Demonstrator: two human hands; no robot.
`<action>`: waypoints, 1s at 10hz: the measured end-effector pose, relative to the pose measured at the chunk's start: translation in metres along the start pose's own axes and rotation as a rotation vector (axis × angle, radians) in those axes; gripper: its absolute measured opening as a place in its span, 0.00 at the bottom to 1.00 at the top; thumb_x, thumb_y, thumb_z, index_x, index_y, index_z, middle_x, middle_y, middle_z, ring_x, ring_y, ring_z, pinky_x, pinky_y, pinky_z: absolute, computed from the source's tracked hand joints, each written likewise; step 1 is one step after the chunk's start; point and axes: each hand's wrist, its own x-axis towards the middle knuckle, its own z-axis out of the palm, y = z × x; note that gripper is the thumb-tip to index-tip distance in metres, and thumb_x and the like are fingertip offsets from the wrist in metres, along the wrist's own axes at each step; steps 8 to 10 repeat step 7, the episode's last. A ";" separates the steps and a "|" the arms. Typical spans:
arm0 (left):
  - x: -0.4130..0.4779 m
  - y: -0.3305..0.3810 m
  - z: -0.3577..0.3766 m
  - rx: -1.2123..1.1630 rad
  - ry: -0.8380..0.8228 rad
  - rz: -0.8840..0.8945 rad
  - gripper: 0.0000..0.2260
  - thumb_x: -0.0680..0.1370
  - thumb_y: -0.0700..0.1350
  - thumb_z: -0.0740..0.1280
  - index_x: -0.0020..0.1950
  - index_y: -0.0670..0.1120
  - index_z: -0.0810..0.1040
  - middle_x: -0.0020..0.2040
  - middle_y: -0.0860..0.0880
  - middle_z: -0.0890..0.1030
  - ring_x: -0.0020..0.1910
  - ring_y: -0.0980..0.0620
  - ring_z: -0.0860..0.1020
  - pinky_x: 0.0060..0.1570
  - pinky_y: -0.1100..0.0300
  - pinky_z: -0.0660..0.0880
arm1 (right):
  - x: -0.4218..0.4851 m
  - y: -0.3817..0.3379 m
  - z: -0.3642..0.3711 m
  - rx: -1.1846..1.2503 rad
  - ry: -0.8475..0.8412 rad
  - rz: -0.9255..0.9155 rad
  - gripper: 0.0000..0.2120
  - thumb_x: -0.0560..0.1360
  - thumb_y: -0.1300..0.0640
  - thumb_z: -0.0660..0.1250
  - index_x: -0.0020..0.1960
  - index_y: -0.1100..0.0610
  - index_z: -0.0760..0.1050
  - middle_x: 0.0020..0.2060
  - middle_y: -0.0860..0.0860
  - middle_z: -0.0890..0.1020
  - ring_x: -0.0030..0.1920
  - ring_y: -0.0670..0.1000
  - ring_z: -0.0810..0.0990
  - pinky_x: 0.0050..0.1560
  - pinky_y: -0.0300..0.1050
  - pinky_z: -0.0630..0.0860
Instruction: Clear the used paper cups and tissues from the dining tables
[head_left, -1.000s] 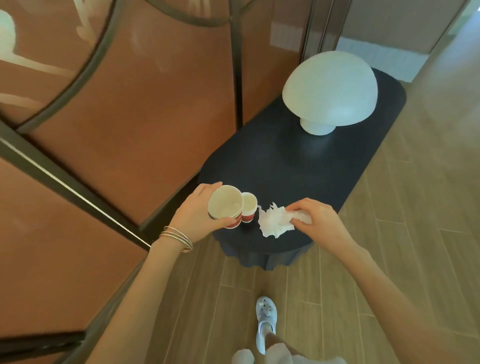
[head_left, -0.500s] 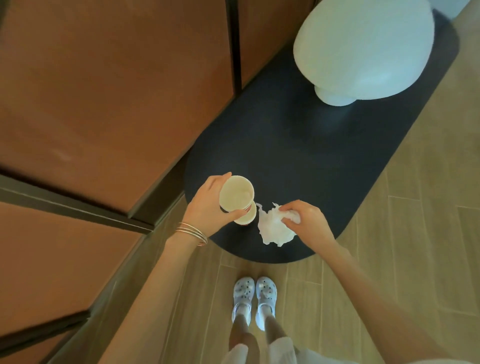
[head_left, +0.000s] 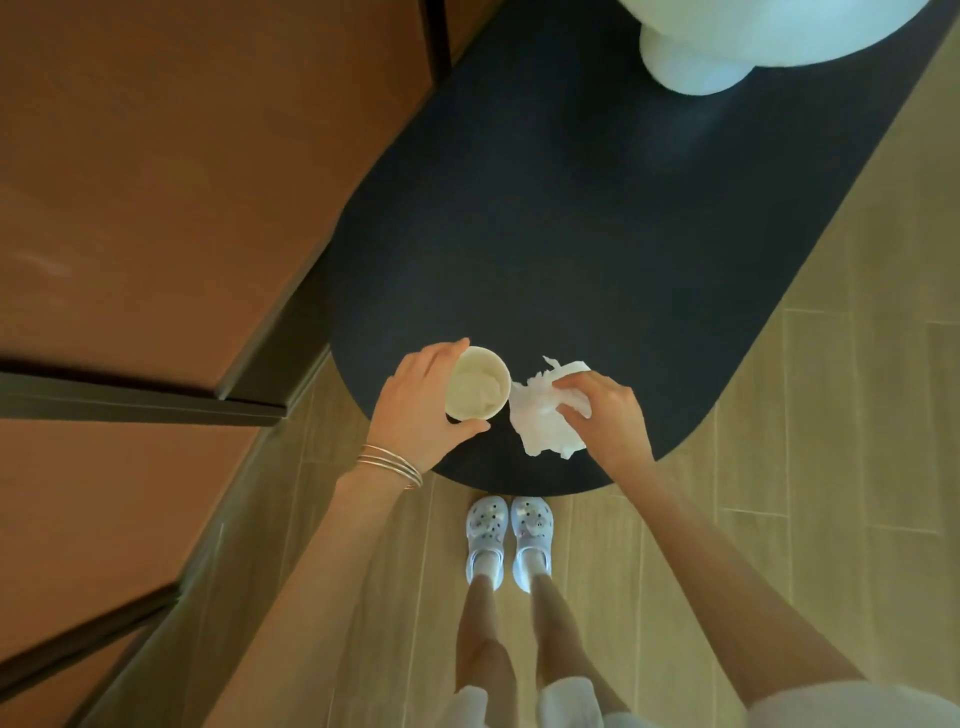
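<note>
Under right fingers (head_left: 574, 383), tissue (head_left: 543, 434) (crumpled), cup (head_left: 478, 387) beside

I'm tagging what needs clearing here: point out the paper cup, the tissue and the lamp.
paper cup (head_left: 478, 382), head view, on its pale inside.
tissue (head_left: 540, 431), head view, on the crumpled lower part.
lamp (head_left: 693, 62), head view, on its white base.

cup (head_left: 478, 387): cream; tissue (head_left: 543, 431): white; table (head_left: 571, 234): dark navy; lamp (head_left: 727, 41): white; wall (head_left: 182, 182): rust-brown; floor (head_left: 831, 467): pale wood-grain
</note>
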 end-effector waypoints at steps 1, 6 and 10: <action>0.004 -0.006 0.011 0.001 -0.011 -0.010 0.39 0.65 0.54 0.76 0.71 0.51 0.62 0.68 0.49 0.69 0.66 0.47 0.67 0.62 0.48 0.68 | 0.001 0.003 0.007 0.011 0.031 -0.039 0.11 0.69 0.64 0.70 0.52 0.57 0.80 0.48 0.54 0.84 0.46 0.56 0.81 0.51 0.53 0.77; 0.000 0.011 -0.018 0.064 -0.087 -0.003 0.39 0.68 0.57 0.73 0.74 0.50 0.57 0.72 0.48 0.62 0.69 0.46 0.64 0.64 0.49 0.67 | -0.007 -0.017 -0.028 -0.089 -0.005 -0.121 0.17 0.71 0.56 0.70 0.59 0.54 0.76 0.58 0.51 0.79 0.59 0.53 0.76 0.64 0.52 0.65; -0.011 0.019 -0.043 0.108 -0.041 0.031 0.37 0.71 0.59 0.69 0.74 0.50 0.56 0.73 0.49 0.61 0.70 0.47 0.62 0.67 0.49 0.65 | -0.015 -0.027 -0.053 -0.118 0.026 -0.143 0.18 0.74 0.54 0.68 0.63 0.52 0.73 0.62 0.49 0.76 0.64 0.51 0.72 0.70 0.50 0.58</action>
